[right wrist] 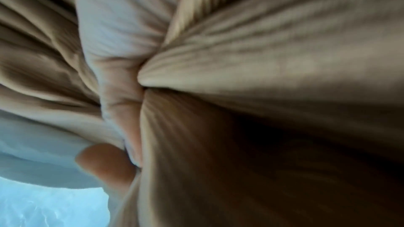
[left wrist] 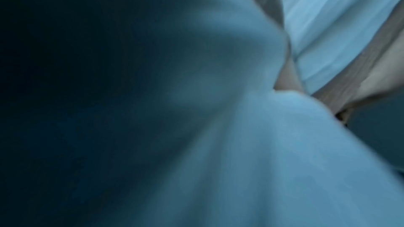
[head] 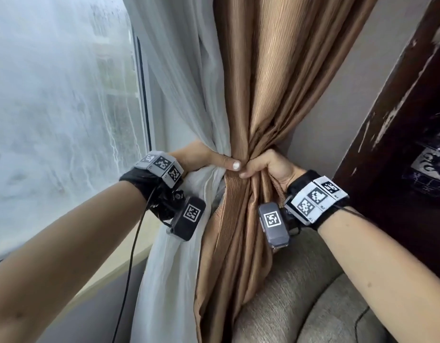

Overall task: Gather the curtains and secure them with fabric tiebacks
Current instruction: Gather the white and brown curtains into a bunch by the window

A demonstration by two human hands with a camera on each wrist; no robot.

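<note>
A brown ribbed curtain (head: 271, 90) and a white sheer curtain (head: 189, 82) hang bunched together beside the window. My left hand (head: 209, 160) wraps round the bundle from the left, its thumb lying across the front. My right hand (head: 263, 165) grips the brown folds from the right at the same height, thumb nearly touching the left thumb. In the right wrist view the brown curtain (right wrist: 273, 58) pinches in at my palm. White fabric (left wrist: 240, 144) fills the blurred left wrist view. I see no tieback in any view.
A wet, fogged window (head: 60, 107) fills the left side, with a beige sill (head: 110, 273) below. A grey-brown sofa (head: 313, 293) sits under my right arm. Dark wooden furniture (head: 412, 120) stands at the right. A black cable (head: 132, 256) hangs from my left wrist.
</note>
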